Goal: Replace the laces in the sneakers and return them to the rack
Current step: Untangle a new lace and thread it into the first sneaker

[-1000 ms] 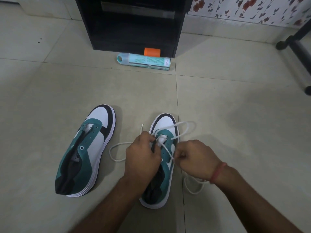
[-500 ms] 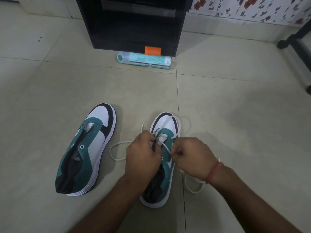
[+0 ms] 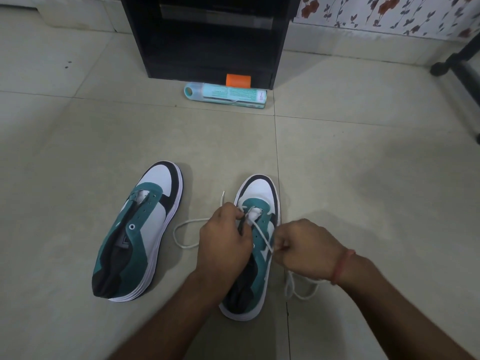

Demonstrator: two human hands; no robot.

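Both hands down on the right sneaker (image 3: 262, 203), lacing over pale floor tiles (image 3: 78, 139)

Nearest, left hand (image 3: 223, 236) curled over the tongue, pinching the white lace (image 3: 262, 236) at the front eyelets; right hand (image 3: 305, 249) clenched round the same lace, drawn taut across the teal upper, red thread band (image 3: 342, 266) on that wrist. Slack loops on the floor either side. Left sneaker (image 3: 140, 229) just beside, tipped on its side, unlaced, apart from both hands. Further back, a teal tube (image 3: 226, 96) lying against the black rack (image 3: 207, 35), orange piece (image 3: 238, 80) behind it; floral wall (image 3: 389, 14) and a dark furniture leg (image 3: 457, 61) far right. Since half a second ago, loop over the toe pulled in, right hand shifted further right
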